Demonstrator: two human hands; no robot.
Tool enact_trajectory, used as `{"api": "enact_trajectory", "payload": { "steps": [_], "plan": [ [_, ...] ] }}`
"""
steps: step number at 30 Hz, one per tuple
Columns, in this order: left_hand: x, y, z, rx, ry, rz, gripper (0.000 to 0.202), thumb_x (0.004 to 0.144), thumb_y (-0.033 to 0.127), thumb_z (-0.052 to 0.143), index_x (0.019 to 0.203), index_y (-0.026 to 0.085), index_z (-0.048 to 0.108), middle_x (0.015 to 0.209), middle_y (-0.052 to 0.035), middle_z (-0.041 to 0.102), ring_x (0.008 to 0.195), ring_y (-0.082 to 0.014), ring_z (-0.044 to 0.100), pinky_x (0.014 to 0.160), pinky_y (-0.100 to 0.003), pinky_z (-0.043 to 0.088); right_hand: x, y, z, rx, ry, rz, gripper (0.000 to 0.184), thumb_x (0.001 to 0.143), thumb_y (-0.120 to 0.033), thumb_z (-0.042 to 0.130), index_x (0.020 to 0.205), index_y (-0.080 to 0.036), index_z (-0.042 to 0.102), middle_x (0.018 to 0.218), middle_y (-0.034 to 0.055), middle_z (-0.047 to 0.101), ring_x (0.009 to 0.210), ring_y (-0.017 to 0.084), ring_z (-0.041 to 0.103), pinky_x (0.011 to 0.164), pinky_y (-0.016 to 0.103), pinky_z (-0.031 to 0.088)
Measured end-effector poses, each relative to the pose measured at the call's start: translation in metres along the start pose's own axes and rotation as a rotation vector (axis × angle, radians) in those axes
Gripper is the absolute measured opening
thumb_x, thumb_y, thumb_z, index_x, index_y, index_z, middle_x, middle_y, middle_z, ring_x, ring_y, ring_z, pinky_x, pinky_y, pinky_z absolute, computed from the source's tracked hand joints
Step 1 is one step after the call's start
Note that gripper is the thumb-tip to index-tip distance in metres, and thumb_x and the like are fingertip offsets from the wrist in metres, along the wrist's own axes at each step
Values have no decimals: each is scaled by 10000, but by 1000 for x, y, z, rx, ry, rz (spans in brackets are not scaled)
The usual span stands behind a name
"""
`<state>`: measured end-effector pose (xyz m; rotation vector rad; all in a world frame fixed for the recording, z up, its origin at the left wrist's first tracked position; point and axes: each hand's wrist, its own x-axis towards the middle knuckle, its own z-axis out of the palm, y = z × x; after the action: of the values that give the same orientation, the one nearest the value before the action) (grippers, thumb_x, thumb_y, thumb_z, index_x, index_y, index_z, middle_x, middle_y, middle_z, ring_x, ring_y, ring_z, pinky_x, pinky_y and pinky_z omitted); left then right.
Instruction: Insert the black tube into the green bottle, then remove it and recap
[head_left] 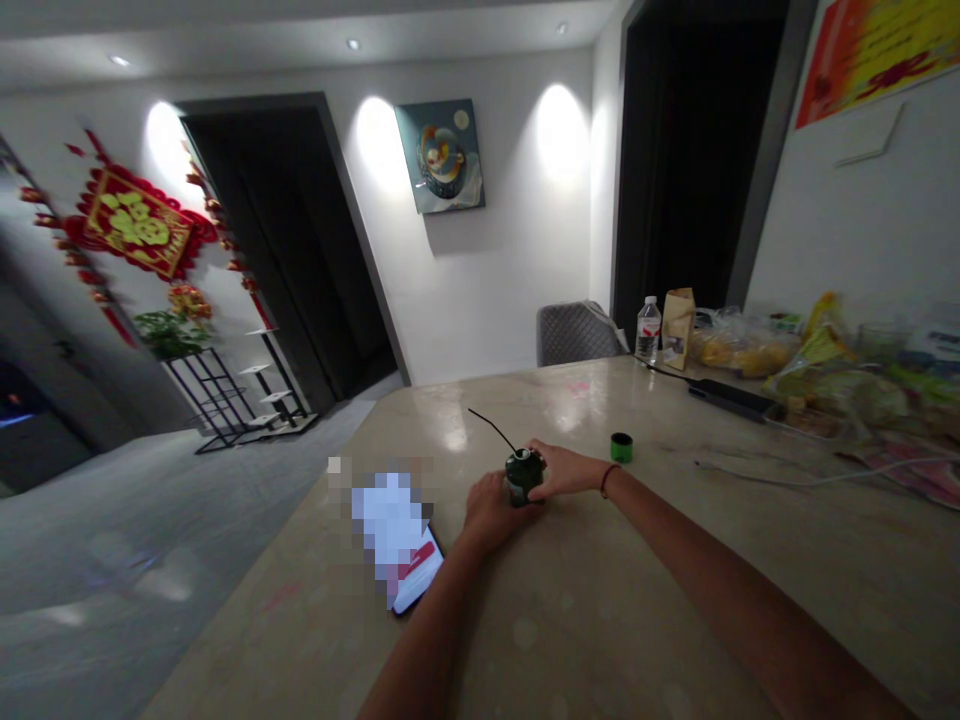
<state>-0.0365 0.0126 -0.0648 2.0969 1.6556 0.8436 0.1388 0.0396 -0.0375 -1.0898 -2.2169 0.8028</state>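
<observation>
Fingers of the left hand (pixel 493 508) and right hand (pixel 562 469) hold the green bottle (pixel 519 480) below frame centre; keeping it upright should steady the black stick (pixel 493 426).

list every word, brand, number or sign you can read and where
"福": red diamond-shaped wall hanging; smaller characters blurred
Too small or blurred: dark green round jar, red-and-yellow poster, clear plastic bottle, tan paper bag
Pixelated: black-edged phone screen
</observation>
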Motion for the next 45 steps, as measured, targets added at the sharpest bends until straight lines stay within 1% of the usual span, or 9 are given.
{"api": "enact_trajectory", "payload": {
  "steps": [3, 7, 13, 18, 22, 27, 34, 39, 45],
  "plan": [
    [1, -4, 3, 84, 51, 62, 586, 517, 550, 644, 987, 210, 560, 966, -71, 603, 909, -246, 538, 788, -322, 370, 3, 8, 8, 108, -12, 40, 651, 495, -286, 726, 1065, -148, 443, 966, 64, 583, 825, 177, 569, 718, 292, 449],
    [0, -2, 9, 143, 133, -11, 537, 573, 531, 609, 989, 197, 549, 964, -85, 605, 912, -238, 539, 794, -310, 360, 8, 23, 19, 244, -4, 80, 617, 510, -273, 718, 1051, -148, 450, 989, 72, 585, 849, 186, 574, 725, 308, 463],
    [-2, 5, 12, 261, 99, -24, 343, 671, 443, 533, 883, 176, 565, 912, -80, 608, 898, -229, 536, 796, -314, 347, 11, 34, 30, 394, 60, 41, 547, 539, -275, 711, 1023, -158, 485, 1008, 58, 599, 900, 186, 577, 824, 342, 443],
    [-4, 3, 15, 280, 110, 10, 397, 702, 452, 498, 983, 177, 554, 1047, -93, 572, 997, -236, 496, 866, -331, 320, 15, 41, 38, 359, 163, 86, 559, 543, -297, 715, 1037, -159, 493, 993, 61, 610, 860, 183, 593, 773, 328, 467],
    [-5, 0, 20, 300, 96, -10, 461, 706, 444, 496, 1082, 177, 522, 1156, -101, 522, 1082, -243, 443, 940, -339, 266, 20, 50, 42, 363, 232, 97, 538, 552, -290, 710, 1027, -162, 492, 999, 62, 609, 831, 175, 602, 750, 323, 476],
    [-7, 2, 22, 297, 63, -25, 515, 719, 448, 480, 1140, 153, 495, 1210, -129, 479, 1126, -274, 399, 972, -387, 235, 26, 58, 37, 332, 262, 91, 517, 567, -305, 703, 1018, -149, 502, 1010, 72, 607, 870, 183, 591, 797, 341, 460],
    [-9, 3, 22, 291, 33, -15, 463, 739, 435, 465, 1108, 160, 518, 1216, -140, 467, 1146, -287, 376, 986, -444, 203, 44, 69, 27, 359, 265, 144, 512, 565, -267, 703, 1019, -135, 507, 1010, 80, 614, 900, 191, 586, 817, 352, 453],
    [-9, 2, 23, 310, 30, -16, 472, 746, 444, 453, 1121, 163, 509, 1235, -133, 455, 1156, -286, 366, 991, -447, 200, 60, 80, 22, 341, 291, 206, 464, 561, -258, 705, 972, -134, 529, 974, 75, 632, 882, 191, 595, 809, 356, 457],
    [-10, 2, 24, 326, 8, -37, 482, 750, 458, 445, 1136, 173, 493, 1264, -115, 430, 1169, -275, 353, 1004, -436, 192, 72, 85, 11, 240, 296, 253, 422, 559, -263, 703, 933, -130, 558, 944, 74, 644, 868, 186, 602, 795, 321, 461]
  ]
}}
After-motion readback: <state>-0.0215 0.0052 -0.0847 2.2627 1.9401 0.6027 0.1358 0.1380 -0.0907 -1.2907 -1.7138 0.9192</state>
